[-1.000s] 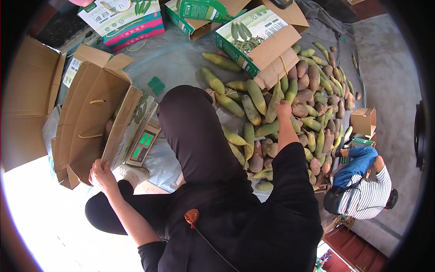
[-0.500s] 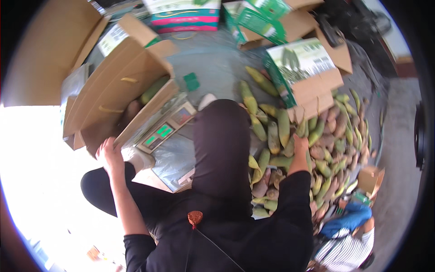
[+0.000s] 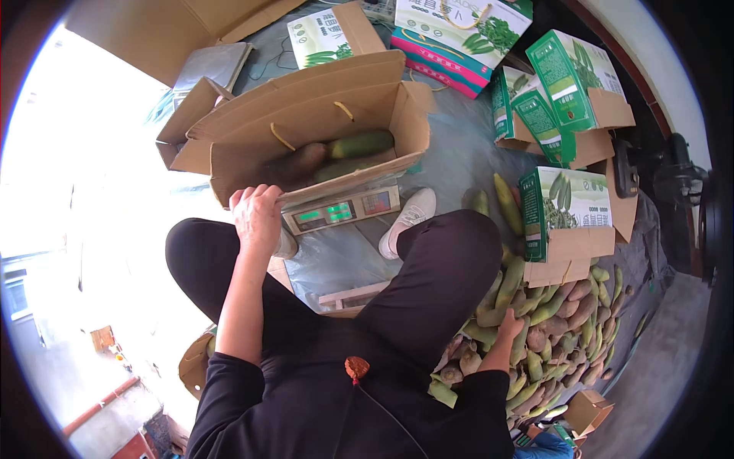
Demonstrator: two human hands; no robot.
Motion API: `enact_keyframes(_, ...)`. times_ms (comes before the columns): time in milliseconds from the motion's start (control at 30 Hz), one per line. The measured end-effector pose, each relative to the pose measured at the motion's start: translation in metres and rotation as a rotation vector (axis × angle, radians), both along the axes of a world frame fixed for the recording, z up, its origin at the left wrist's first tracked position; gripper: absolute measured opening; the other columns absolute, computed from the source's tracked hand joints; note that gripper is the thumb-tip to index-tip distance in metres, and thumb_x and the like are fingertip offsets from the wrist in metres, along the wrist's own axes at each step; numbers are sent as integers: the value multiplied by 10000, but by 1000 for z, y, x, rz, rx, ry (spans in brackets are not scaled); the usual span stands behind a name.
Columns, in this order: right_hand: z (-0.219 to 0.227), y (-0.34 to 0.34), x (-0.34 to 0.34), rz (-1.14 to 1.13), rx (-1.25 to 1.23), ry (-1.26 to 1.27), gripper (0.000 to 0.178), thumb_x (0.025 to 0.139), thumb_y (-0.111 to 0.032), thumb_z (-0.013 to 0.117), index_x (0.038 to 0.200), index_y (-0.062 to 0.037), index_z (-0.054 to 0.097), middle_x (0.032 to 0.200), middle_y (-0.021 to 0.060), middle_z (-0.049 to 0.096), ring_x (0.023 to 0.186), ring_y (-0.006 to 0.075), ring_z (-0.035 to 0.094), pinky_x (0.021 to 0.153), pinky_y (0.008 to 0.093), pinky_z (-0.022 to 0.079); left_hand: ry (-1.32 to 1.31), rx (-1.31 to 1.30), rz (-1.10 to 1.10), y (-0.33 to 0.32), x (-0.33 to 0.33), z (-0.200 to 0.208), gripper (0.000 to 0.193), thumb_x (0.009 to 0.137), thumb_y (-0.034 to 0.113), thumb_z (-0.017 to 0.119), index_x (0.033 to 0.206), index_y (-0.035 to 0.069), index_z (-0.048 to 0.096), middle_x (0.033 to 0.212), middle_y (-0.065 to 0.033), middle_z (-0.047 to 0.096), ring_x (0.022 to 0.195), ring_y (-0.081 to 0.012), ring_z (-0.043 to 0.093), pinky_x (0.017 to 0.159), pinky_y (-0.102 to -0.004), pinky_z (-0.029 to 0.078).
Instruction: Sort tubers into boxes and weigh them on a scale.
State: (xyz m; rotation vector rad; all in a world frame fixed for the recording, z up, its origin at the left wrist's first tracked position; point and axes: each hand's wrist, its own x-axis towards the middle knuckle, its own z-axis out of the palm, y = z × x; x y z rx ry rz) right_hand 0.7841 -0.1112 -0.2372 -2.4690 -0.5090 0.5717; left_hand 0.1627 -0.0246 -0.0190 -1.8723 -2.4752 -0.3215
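Note:
My left hand is closed over the near rim of an open cardboard box with yellow cord handles. Green and brownish radishes lie inside that box. It rests on a scale with a lit green display. Down at my right side, my right hand reaches into a big heap of radishes. Its fingers are curled at a green radish near the heap's edge, partly hidden among the others.
Green-and-white printed boxes stand beside and behind the heap. More cartons sit at the back, near a black fan at the right. My bent knees flank the plastic-covered floor. A person's blue clothing shows at the lower right.
The view has swung, so the box and scale now appear farther right and the heap lower. My left hand stays on the box rim; my right hand remains among the radishes.

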Motion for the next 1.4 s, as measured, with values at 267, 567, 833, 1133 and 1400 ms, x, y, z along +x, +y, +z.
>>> enact_keyframes(267, 77, 60, -65, 88, 342, 262, 370, 781, -203, 632, 1030, 15, 468, 914, 114, 535, 715, 184, 529, 537, 322, 438, -3, 67, -21, -4, -5, -2, 113, 676, 103, 671, 783, 103, 635, 756, -48, 602, 817, -246, 578, 857, -390, 391)
enact_keyframes(567, 276, 194, -225, 638, 852, 600, 478, 841, -100, 570, 1282, -49, 392, 1234, 98, 473, 1120, 226, 496, 899, 412, 466, 17, 119, -62, -7, -10, -9, 81, 669, 94, 647, 734, 106, 600, 714, -50, 560, 788, -245, 566, 844, -397, 392)
enact_keyframes(833, 297, 227, -390, 998, 655, 1086, 414, 775, -78, 653, 1146, -68, 470, 1084, 60, 559, 968, 167, 586, 818, 345, 513, 13, 135, -47, -13, -15, -11, 31, 697, 107, 614, 725, 119, 604, 718, -35, 565, 790, -224, 566, 848, -386, 386)
enact_keyframes(1133, 267, 194, -464, 948, 19, 1205, 400, 858, -233, 637, 1179, -32, 508, 1131, 101, 565, 972, 201, 580, 734, 355, 516, 50, 111, -73, -9, -10, -6, 39, 707, 105, 611, 739, 127, 608, 745, -36, 575, 816, -244, 562, 838, -394, 384)
enact_keyframes(1400, 318, 199, -341, 1203, 439, 872, 260, 888, -206, 588, 1089, -41, 592, 947, 55, 654, 834, 120, 620, 703, 235, 469, 87, 7, -58, -6, -8, -3, 137, 693, 124, 662, 814, 110, 600, 824, -48, 603, 863, -249, 572, 823, -399, 396)
